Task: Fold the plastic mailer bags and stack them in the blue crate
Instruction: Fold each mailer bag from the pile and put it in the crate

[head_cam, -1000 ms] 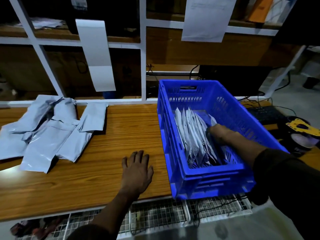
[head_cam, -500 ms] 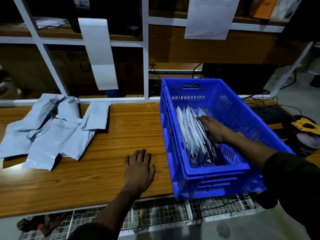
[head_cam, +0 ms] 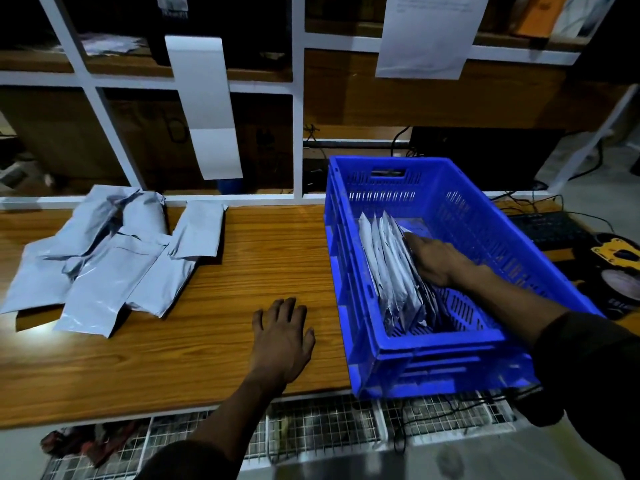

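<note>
A blue crate [head_cam: 436, 362] sits on the right part of the wooden table [head_cam: 270, 258]. Several folded grey mailer bags [head_cam: 388, 268] stand on edge inside it, leaning toward its left wall. My right hand [head_cam: 436, 261] reaches into the crate and presses flat against the right side of that row, fingers pointing away from me. My left hand [head_cam: 282, 336] rests palm down on the table, fingers spread, just left of the crate. A loose pile of unfolded grey mailer bags [head_cam: 107, 265] lies on the table's left side.
White shelving [head_cam: 298, 109] rises behind the table, with paper sheets [head_cam: 204, 109] hanging from it. A keyboard [head_cam: 550, 230] and a yellow-and-black tape dispenser [head_cam: 616, 258] lie right of the crate. A wire mesh rack [head_cam: 322, 427] runs below the table's front edge.
My right hand has slid from the far right of the crate toward the bags and now presses them leftward. My left hand has stayed flat on the table.
</note>
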A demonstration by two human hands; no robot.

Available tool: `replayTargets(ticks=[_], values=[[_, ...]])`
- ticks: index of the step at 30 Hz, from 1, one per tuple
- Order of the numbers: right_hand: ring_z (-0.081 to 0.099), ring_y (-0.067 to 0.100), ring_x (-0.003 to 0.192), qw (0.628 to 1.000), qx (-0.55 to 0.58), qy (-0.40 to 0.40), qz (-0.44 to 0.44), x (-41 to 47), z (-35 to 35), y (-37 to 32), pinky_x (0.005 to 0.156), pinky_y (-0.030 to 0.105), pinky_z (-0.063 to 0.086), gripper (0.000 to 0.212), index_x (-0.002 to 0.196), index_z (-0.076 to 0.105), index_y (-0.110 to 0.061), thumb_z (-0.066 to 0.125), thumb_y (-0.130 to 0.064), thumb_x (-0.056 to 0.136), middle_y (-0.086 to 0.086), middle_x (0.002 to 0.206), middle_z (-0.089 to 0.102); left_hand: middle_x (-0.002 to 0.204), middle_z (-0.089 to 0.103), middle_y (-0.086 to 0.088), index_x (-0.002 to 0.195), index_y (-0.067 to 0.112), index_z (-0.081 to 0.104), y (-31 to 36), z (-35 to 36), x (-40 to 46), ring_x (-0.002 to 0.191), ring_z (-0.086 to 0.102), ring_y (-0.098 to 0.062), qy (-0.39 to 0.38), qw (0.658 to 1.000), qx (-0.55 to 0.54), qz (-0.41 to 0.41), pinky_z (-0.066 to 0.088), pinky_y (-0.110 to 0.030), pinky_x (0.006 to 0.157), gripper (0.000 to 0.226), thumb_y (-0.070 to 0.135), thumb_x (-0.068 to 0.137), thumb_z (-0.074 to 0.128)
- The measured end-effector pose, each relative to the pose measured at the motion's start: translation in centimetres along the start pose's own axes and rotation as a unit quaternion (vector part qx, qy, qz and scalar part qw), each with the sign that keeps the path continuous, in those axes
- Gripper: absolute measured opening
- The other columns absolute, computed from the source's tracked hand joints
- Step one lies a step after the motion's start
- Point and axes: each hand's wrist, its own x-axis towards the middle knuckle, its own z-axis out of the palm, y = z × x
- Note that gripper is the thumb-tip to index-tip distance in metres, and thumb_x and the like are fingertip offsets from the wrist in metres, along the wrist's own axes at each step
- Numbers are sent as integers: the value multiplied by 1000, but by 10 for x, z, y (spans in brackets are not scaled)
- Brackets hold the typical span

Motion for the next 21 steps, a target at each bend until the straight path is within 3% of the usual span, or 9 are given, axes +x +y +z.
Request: replayTargets(ticks=[2,5,7,9,12,17,21], values=[[60,48,88,998,-28,50,32,-8,-10,-7,66,45,45,27,122,42,-7,44,-20,98,26,112,59,154,42,-3,137,27,49,0,-1,-1,145,33,-26,3,1000,0,3,24,-59,114,55,55,97,26],[62,47,84,978,-47,202,31,-15,-28,-22,66,46,41,33,119,50,-4,38,-29,102,24,108,63,151,46,-4,135,25,51,-2,0,-2,143,37,-28,3,1000,-8,5,27,-59,113,53,53,97,29],[65,43,89,957,-39,286,-17,-15,-42,-42,86,53,46,44,116,57,-3,27,-33,102,23,107,67,147,51,-5,133,22,56,-5,-2,-4,140,43,-29,9,1000,-11,6,33,-58,113,52,50,96,31],[64,35,112,941,-34,331,-58,-12,-57,-68,105,58,37,46,122,59,-5,28,-33,104,19,116,68,139,59,-6,126,19,63,-11,-4,-7,132,51,-29,24,999,-22,18,42,-55,108,49,46,95,36],[55,30,130,924,-8,362,-118,-3,-77,-118,113,61,29,41,126,62,-7,39,-33,103,14,128,66,128,66,-7,116,15,70,-36,-5,-19,120,60,-30,58,997,-36,35,52,-50,97,44,40,97,39],[59,29,122,885,36,403,-229,17,-92,-213,109,56,34,29,112,68,-11,49,-29,98,10,116,71,116,70,-8,103,17,71,-96,-17,-45,107,65,-31,103,995,-17,2,56,-47,84,34,34,97,42],[62,29,110,895,57,356,-263,26,-79,-285,102,50,40,36,107,68,-12,38,-32,101,10,107,70,119,68,-11,108,13,68,-144,-27,-67,110,62,-33,117,992,-16,-43,55,-49,86,34,33,98,43]])
